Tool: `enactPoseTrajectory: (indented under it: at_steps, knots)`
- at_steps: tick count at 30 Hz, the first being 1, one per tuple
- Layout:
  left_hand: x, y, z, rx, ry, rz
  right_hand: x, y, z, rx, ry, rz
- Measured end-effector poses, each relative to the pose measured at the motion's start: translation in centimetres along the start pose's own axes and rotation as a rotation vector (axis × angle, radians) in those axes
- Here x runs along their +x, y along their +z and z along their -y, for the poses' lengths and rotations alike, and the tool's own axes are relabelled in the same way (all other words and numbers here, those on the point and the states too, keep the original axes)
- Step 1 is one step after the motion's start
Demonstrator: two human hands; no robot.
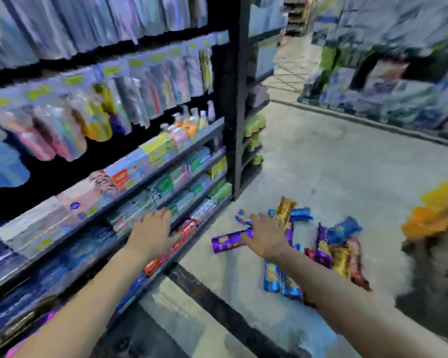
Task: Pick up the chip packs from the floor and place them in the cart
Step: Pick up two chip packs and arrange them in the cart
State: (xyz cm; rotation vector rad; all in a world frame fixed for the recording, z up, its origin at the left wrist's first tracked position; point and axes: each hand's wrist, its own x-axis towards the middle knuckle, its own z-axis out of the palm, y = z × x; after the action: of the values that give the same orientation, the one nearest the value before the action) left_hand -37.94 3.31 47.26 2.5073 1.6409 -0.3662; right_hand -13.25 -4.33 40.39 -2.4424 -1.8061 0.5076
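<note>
Several chip packs lie scattered on the concrete floor: a purple pack [228, 243], a gold one [284, 208], blue ones [343, 228] and a red and gold cluster [347, 257]. My right hand [265, 235] reaches out over the pile with fingers spread, above the purple pack; I cannot tell whether it touches any pack. My left hand [151, 228] is stretched forward with straight fingers in front of the lower shelf, holding nothing. The frame is heavily blurred. At the right edge a dark blurred shape [435, 277] carries orange and yellow packs [432, 215]; it may be the cart.
A tall dark shelf unit [233, 99] full of toothpaste boxes and bottles runs along the left. A dark strip [217, 306] crosses the floor below my arms. More stocked displays [388, 94] stand at the far right. Bare floor [334, 161] lies beyond the packs.
</note>
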Motion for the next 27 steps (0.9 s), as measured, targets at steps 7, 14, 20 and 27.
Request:
enactPoseTrajectory:
  at_steps: [7, 14, 20, 27]
  knots:
    - [12.9, 1.3, -21.5, 0.024, 0.248, 0.125, 3.7, -2.0, -22.4, 0.026, 0.328, 0.027]
    - [21.8, 5.9, -38.2, -0.059, 0.353, 0.293, 6.4, -0.3, -39.7, 0.2, 0.598, 0.16]
    - [27.7, 13.0, -46.1, -0.045, 0.35, 0.482, 7.6, 6.1, -47.7, 0.27, 0.803, 0.24]
    - [37.4, 28.4, -53.7, -0.052, 0.331, 0.606, 12.0, 19.7, -54.0, 0.465, 1.056, 0.259]
